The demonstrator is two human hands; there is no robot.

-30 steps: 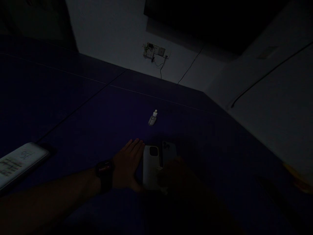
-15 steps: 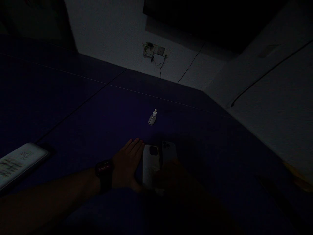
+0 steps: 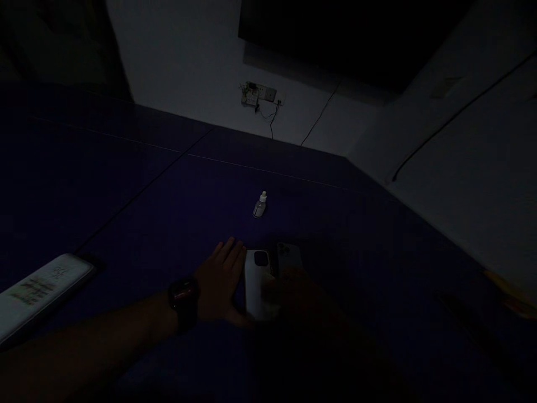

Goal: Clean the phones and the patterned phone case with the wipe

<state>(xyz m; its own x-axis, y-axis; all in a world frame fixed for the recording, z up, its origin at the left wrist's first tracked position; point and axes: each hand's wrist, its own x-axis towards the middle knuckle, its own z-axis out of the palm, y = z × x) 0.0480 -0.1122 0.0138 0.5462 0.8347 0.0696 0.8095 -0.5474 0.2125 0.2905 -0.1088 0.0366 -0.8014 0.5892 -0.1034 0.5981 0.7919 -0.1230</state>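
Note:
The scene is very dark. A pale phone case point(image 3: 254, 280) with a dark camera cutout lies on the blue table. My left hand point(image 3: 218, 280), with a watch on its wrist, rests flat along the case's left edge, fingers stretched out and thumb near its lower end. Over the case's lower right part is my right hand point(image 3: 289, 294), closed, mostly lost in shadow. Bits of a pale cloth point(image 3: 272, 309) show at its fingers; its exact kind is hard to make out. Just right of the case lies a phone point(image 3: 290, 256), camera side up, partly covered by my right hand.
Beyond the hands lies a small clear dropper bottle point(image 3: 259, 209) with a white top. A long white box-like object point(image 3: 42, 288) with printed writing is at left. Wall sockets point(image 3: 262, 94) with cables and a dark screen point(image 3: 348, 39) are at the back. Something yellowish point(image 3: 507, 288) lies far right.
My right hand and the pale cloth have shifted slightly up the case, showing more of its lower end. My left hand stays beside it. The view has tilted a little.

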